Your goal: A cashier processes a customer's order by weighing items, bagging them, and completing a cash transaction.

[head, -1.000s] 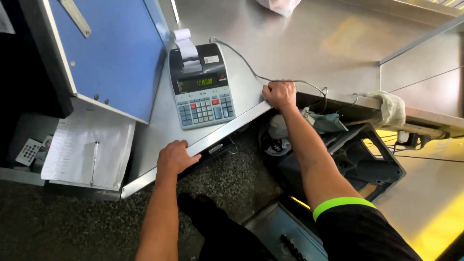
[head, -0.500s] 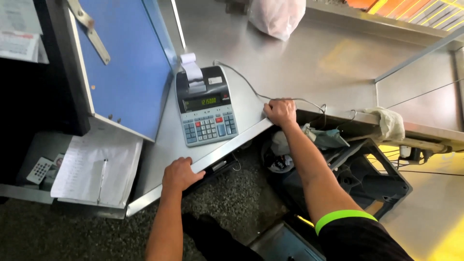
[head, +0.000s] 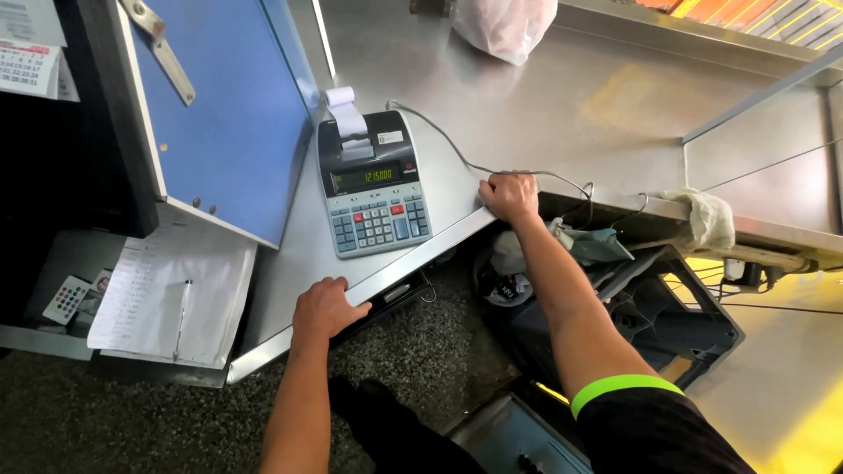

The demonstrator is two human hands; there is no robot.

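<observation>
Both hands rest on the front edge of the brushed stainless-steel surface (head: 544,96). The left hand (head: 325,307) lies palm down at the surface's 7 o'clock edge, fingers curled loosely over the lip; its grip pinches nothing, only the metal rim. The right hand (head: 509,195) sits at about 3 o'clock from the calculator, fingers folded over the same edge, grip pressed onto the rim, just beside the thin grey power cord (head: 439,145); I cannot tell whether it touches the cord. Between the hands, toward 12 o'clock, stands the grey desktop printing calculator with paper roll (head: 374,186), display lit, paper strip curling up at its back. Change over the last second: both hands stay on the same edge spots, while the view has shifted so the calculator now sits more central and a white plastic bag (head: 505,25) shows at 12 o'clock. Judgement: no handling has begun; the hands brace only. Also noted: blue board with metal clip (head: 224,123) at 10 o'clock; sheet of handwritten paper with a pen (head: 171,294) at 8 o'clock; crumpled pale cloth (head: 707,219) at 3 o'clock; dark plastic crate (head: 667,320) below the surface at 4 o'clock.
</observation>
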